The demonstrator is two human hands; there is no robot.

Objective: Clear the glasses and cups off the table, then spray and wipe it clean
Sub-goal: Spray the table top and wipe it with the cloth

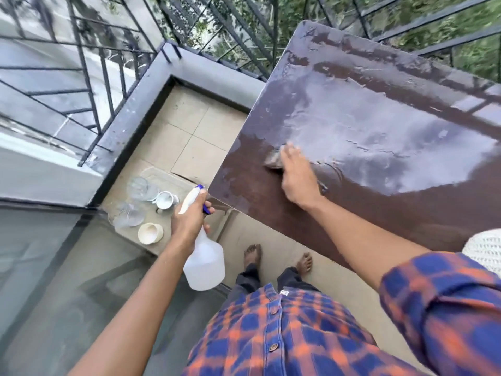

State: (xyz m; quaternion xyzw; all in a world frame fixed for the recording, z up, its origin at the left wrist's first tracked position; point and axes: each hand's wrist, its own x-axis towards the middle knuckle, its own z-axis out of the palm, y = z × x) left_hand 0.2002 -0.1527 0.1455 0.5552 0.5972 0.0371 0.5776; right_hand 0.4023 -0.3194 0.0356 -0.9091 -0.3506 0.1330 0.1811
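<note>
Both hands are busy. The left hand (187, 221) is wrapped round the neck of the spray bottle (204, 256), fingers by the blue trigger, holding it off the near left corner of the table (379, 213). The bottle looks like thin, light plastic, best held at that neck since the body may be slick. The right hand (298, 180) lies flat on a small cloth (273, 164), pressing it to the wet top near the left edge, fingers straight rather than clutching. Soft and soaked, it should slide easily. The fragile glasses (137, 185) and cups (165, 199) sit down on the floor, left of the table.
</note>
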